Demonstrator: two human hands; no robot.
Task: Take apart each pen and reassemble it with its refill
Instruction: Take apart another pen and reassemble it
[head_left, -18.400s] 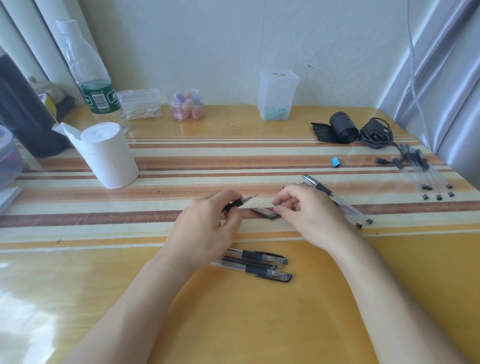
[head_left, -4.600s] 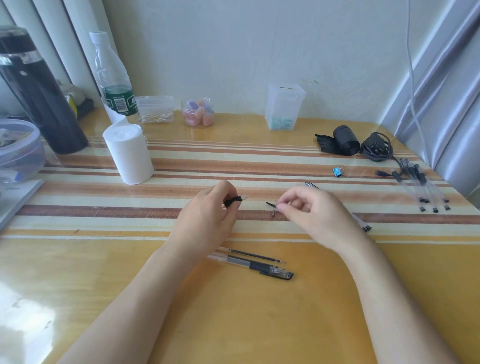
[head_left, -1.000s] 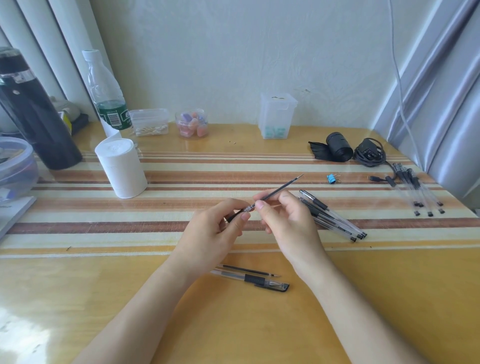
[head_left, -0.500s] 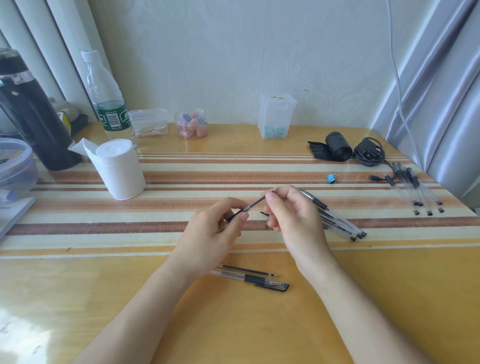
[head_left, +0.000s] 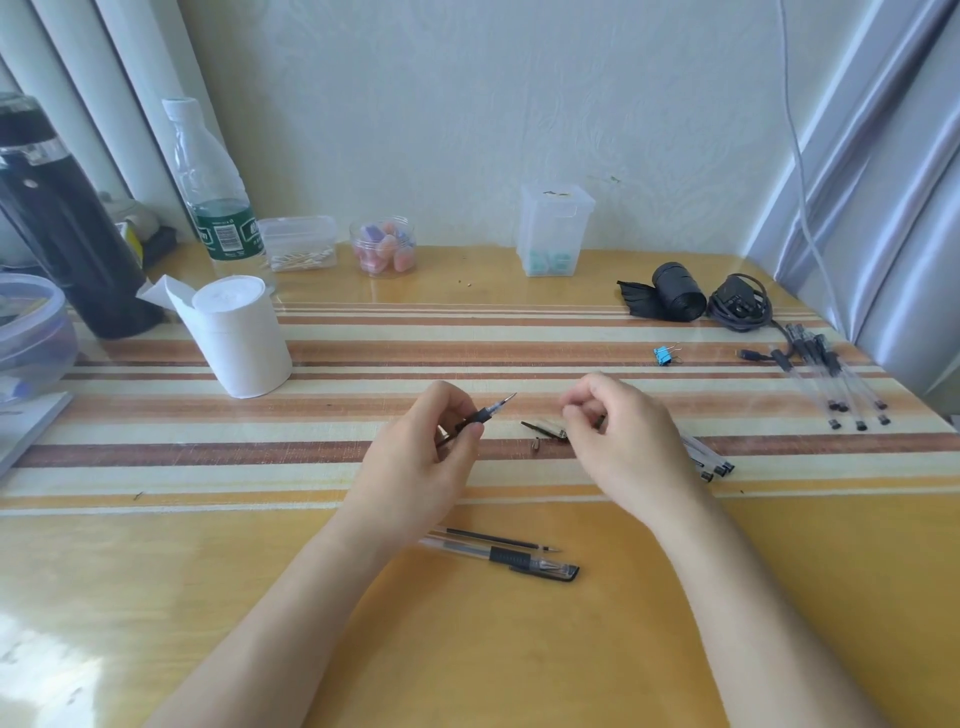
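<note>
The left hand (head_left: 415, 457) is pinching a pen (head_left: 480, 418) by its black grip, tip up, above the table (head_left: 519, 649). It looks light, stiff, slick; the grip is the best hold. The right hand (head_left: 623, 441) is curling over a cap (head_left: 543, 430); whether it's grasping, I cannot tell. Glossy striped top, curtained corner.

No text, brand, number or sign is legible anywhere in the view. The only printed matter stands on the green label of the clear plastic bottle (head_left: 215, 208) at the rear left of the tabletop (head_left: 467, 649): a white panel with a barcode and pale characters beside it, all too small and blurred to read. The pens, containers and dark flask show no readable markings.
</note>
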